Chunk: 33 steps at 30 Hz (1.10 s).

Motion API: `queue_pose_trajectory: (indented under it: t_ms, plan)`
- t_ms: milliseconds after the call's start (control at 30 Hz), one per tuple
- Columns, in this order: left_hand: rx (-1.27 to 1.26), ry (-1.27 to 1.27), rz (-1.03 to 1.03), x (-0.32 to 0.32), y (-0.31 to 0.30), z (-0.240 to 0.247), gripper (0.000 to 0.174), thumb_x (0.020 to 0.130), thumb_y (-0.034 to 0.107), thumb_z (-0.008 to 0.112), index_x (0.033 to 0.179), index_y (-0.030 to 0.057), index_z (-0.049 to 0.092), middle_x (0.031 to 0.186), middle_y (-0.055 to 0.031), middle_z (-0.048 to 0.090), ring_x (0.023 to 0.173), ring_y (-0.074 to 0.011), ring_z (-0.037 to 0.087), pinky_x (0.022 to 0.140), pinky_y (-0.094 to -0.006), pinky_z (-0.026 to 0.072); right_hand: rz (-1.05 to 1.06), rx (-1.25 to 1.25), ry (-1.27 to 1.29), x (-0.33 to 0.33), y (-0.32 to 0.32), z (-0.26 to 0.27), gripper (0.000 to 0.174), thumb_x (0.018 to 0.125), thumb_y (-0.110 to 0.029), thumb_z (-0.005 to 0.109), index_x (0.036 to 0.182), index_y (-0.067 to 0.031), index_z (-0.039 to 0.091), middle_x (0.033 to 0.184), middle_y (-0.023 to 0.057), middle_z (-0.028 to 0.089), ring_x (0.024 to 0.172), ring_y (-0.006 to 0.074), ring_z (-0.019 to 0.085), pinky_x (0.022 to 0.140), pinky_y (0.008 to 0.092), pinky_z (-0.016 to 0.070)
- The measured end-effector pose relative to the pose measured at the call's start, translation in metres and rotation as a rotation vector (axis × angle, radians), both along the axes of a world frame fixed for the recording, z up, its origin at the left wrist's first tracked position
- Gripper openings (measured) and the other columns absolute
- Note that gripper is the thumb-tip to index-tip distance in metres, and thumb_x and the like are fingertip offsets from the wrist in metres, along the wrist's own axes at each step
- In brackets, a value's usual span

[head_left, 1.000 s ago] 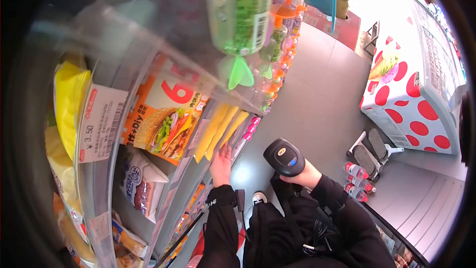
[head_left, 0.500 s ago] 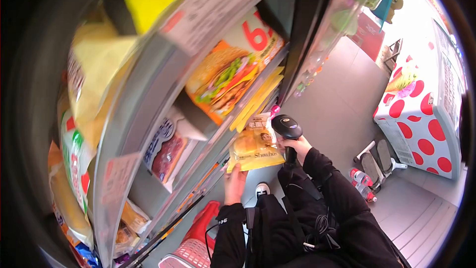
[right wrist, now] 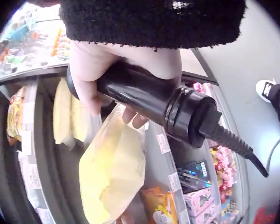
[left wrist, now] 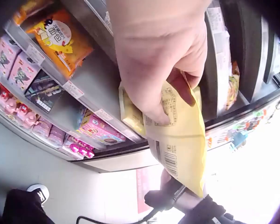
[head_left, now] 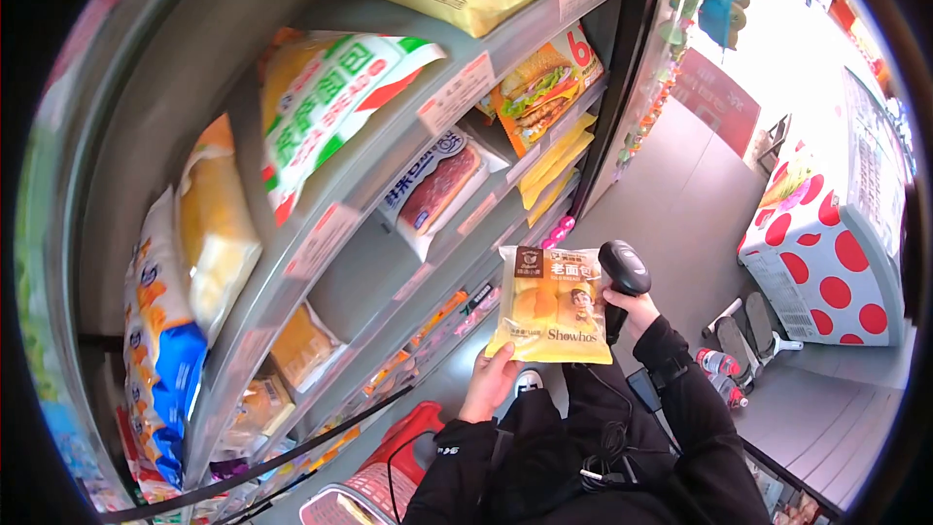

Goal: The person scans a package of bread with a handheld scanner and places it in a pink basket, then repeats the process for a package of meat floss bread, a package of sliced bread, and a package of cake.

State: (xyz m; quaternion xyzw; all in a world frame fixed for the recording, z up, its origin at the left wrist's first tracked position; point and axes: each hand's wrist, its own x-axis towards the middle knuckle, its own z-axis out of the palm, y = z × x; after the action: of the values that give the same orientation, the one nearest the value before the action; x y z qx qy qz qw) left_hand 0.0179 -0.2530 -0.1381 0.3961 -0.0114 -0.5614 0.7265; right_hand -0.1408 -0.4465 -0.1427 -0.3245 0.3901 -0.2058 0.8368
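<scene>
Shop aisle, grey floor [head_left: 671, 194]. Tall metal shelving [head_left: 379, 272] on the person's left, stocked with bagged bread and snacks.

Yellow bread packet [head_left: 554, 303] is held up in front of the chest, off the shelves. It is upright, printed face toward the head camera; the barcode side faces away and shows in the left wrist view.

Left hand [head_left: 491, 379] is under it, thumb and curled fingers pinching the bottom edge in a firm hold.

Right hand [head_left: 634, 311] is just right of the packet, fingers wrapped fully round the handle of a black barcode scanner [head_left: 622, 270]. The scanner head sits beside the packet's upper right corner; contact cannot be told. Black cable [right wrist: 242, 149] runs from the base of the handle.

Outward:
- burger-print packet [head_left: 539, 87] on a shelf above
- red basket [head_left: 389, 462] low by the shelving
- white chest freezer [head_left: 826, 262] with red dots across the aisle
- water bottles [head_left: 717, 365] on the floor near it
</scene>
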Motion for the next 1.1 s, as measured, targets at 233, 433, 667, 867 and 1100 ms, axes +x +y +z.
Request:
queue_pose_trajectory:
  t_ms: [233, 433, 667, 867, 1100]
  plan:
    - [-0.102, 0.019, -0.067, -0.005, 0.047, 0.031, 0.035, 0.081, 0.007, 0.044, 0.115, 0.0019, 0.038, 0.113, -0.0096, 0.046, 0.105, -0.0217, 0.044, 0.09, -0.0359, 0.0352, -0.16, -0.082, -0.127, -0.011, 0.064, 0.039, 0.023, 0.069, 0.002, 0.06, 0.089, -0.0057, 0.052, 0.085, 0.0006, 0.052, 0.081, 0.0129, 0.05, 0.076, 0.0279, 0.0395]
    - [-0.193, -0.036, -0.027, 0.005, 0.087, 0.082, 0.037, 0.08, 0.01, 0.048, 0.114, 0.0016, 0.037, 0.112, -0.0093, 0.046, 0.104, -0.0211, 0.045, 0.089, -0.0361, 0.0358, -0.198, -0.094, -0.326, 0.003, 0.104, 0.078, 0.033, 0.068, 0.002, 0.059, 0.098, -0.0055, 0.048, 0.095, 0.002, 0.05, 0.092, 0.0132, 0.046, 0.078, 0.0289, 0.039]
    - [-0.331, -0.242, 0.048, 0.019, 0.15, 0.119, 0.035, 0.079, 0.011, 0.052, 0.111, 0.0, 0.043, 0.11, -0.0087, 0.048, 0.102, -0.0196, 0.045, 0.088, -0.0337, 0.0351, -0.023, -0.17, -0.414, 0.041, 0.148, 0.143, 0.046, 0.068, 0.001, 0.06, 0.11, -0.0054, 0.041, 0.098, 0.0032, 0.049, 0.094, 0.014, 0.046, 0.08, 0.0299, 0.0388]
    - [-0.418, -0.276, 0.23, 0.032, 0.198, 0.113, 0.036, 0.076, 0.022, 0.056, 0.103, -0.0004, 0.046, 0.103, -0.0098, 0.05, 0.093, -0.0191, 0.05, 0.081, -0.0327, 0.0405, 0.14, -0.205, -0.408, 0.077, 0.175, 0.15, 0.039, 0.067, 0.002, 0.06, 0.102, -0.0047, 0.045, 0.094, 0.0029, 0.05, 0.09, 0.0132, 0.047, 0.078, 0.0282, 0.0389]
    - [-0.298, -0.269, 0.36, 0.055, 0.224, 0.118, 0.055, 0.08, 0.044, 0.043, 0.113, 0.0016, 0.033, 0.1, -0.0159, 0.051, 0.09, -0.0218, 0.053, 0.076, -0.032, 0.0443, 0.322, -0.26, -0.317, 0.101, 0.192, 0.139, 0.046, 0.067, 0.003, 0.058, 0.11, -0.004, 0.041, 0.104, 0.0054, 0.048, 0.096, 0.0167, 0.047, 0.082, 0.0311, 0.0392]
